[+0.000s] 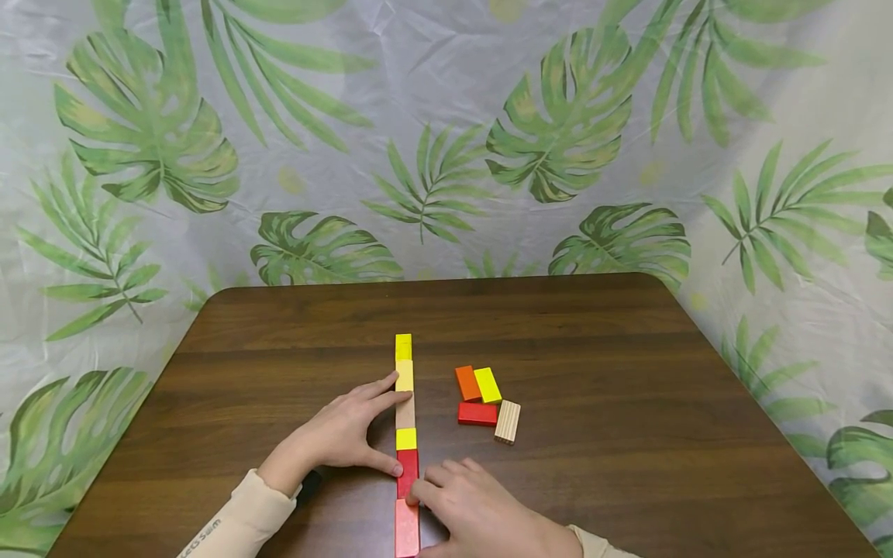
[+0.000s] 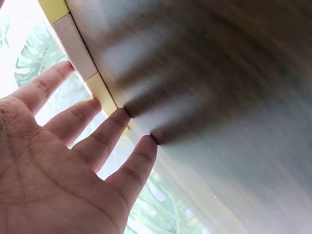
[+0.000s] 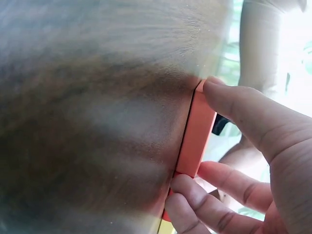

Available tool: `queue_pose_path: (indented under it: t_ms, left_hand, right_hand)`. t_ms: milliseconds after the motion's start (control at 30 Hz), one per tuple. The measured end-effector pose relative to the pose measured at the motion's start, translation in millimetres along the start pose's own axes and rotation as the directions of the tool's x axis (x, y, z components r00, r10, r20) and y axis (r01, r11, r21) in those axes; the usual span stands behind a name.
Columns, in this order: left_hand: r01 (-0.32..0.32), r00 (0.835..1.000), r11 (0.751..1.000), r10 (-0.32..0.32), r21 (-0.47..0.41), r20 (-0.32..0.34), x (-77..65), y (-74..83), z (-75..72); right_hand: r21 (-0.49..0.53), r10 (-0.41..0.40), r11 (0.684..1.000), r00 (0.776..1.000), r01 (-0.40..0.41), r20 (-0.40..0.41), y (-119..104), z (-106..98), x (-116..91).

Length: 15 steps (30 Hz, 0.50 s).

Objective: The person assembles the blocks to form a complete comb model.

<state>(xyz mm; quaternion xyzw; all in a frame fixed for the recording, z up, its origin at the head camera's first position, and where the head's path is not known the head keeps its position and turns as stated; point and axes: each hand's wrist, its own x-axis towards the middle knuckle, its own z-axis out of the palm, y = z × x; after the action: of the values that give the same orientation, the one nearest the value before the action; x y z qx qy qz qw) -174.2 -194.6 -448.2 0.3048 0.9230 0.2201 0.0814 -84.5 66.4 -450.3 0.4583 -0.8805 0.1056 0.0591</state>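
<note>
A straight row of wooden blocks runs toward me down the table: a yellow block, a pale yellow block, a plain wood block, another yellow block, a red block and a salmon-red block. My left hand lies along the row's left side, fingers spread, fingertips on the pale and wood blocks and thumb at the red one. With my right hand I pinch the salmon-red block lengthwise, thumb at its near end, fingers where it meets the red block.
Right of the row lie several loose blocks: an orange one, a yellow one, a red one and a grooved plain wood one. The dark wooden table ends at a leaf-patterned curtain.
</note>
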Motion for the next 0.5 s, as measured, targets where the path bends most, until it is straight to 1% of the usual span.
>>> queue_pose_path:
  t_ms: [100,267,500]
  left_hand:
    - [0.001,1.0,1.0,-0.001,0.001,-0.002,0.3,-0.3,0.1]
    - [-0.004,1.0,1.0,0.004,-0.003,-0.002,0.0,-1.3,1.1]
    - [-0.001,1.0,1.0,0.002,-0.028,0.01,-2.3,-0.4,1.3]
  right_hand:
    - [0.01,0.005,1.0,1.0,-0.005,0.012,0.5,0.0,0.1]
    - [0.035,0.023,0.999,0.997,-0.026,0.08,2.3,-1.6,1.1]
    - [0.028,0.019,0.999,0.997,-0.021,0.079,2.9,-2.6,0.9]
